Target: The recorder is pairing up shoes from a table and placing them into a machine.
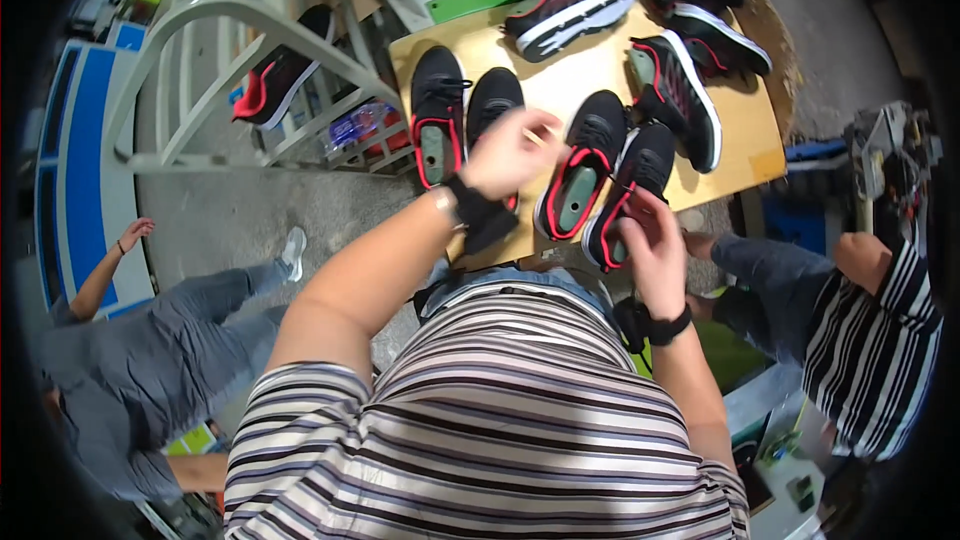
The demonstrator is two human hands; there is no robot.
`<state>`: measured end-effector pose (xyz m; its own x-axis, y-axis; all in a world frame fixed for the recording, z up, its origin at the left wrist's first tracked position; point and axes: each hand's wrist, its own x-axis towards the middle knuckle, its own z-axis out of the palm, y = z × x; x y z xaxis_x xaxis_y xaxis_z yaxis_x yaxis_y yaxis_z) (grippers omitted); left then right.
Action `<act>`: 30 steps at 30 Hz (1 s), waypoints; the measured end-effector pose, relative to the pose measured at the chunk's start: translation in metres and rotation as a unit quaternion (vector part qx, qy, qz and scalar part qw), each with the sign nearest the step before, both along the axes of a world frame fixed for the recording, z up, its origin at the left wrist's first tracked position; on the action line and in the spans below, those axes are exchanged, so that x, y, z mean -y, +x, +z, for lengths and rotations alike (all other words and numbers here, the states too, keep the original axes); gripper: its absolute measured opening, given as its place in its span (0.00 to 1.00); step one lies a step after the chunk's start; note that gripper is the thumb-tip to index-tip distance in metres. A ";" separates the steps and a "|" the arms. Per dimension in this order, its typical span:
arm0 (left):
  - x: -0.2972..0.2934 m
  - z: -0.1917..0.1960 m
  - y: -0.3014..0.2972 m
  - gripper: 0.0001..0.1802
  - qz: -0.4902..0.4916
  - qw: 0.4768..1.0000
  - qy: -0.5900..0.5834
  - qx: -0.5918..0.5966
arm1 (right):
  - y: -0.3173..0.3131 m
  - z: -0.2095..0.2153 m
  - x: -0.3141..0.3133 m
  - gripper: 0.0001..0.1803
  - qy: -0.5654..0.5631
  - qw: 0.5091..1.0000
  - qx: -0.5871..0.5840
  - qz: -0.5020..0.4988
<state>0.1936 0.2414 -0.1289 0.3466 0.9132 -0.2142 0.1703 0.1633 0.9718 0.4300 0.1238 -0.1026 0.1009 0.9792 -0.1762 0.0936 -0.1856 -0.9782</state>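
My left hand is raised over the table, its fingers curled in a pinch and slightly blurred. A thin pale stick-like piece shows at its fingertips. Beneath that hand, a black shoe with red trim is partly hidden. My right hand closes its thumb and fingers on the heel opening of another black shoe, toe pointing away from me. Against its left side lies a matching shoe, its grey-green insole visible. One more black shoe stands at the table's left edge.
More shoes lie on the wooden table: one on its side, one tilted, others at the far right. A metal rack holding a shoe stands left. A person is at left, another person at right.
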 end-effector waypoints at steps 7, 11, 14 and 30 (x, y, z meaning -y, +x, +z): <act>0.040 -0.002 -0.046 0.51 0.070 0.959 0.232 -0.148 | -0.070 -0.058 -0.028 0.64 0.004 0.978 0.211 0.005; 0.049 -0.041 -0.030 0.63 0.069 0.943 0.211 -0.249 | -0.096 -0.073 -0.030 0.59 0.023 0.969 0.229 -0.088; 0.035 -0.029 -0.028 0.60 0.058 0.966 0.175 -0.181 | -0.095 -0.080 -0.029 0.51 0.029 0.971 0.187 -0.144; -0.328 0.248 -0.002 0.59 0.212 0.916 0.326 -0.096 | 0.042 0.199 -0.486 0.53 0.298 0.905 0.300 -0.043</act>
<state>0.1911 0.5695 0.1186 -0.0560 0.9124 0.4054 0.4041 -0.3506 0.8449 0.4725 0.6103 0.0961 0.0841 0.8656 0.4936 0.6517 0.3269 -0.6844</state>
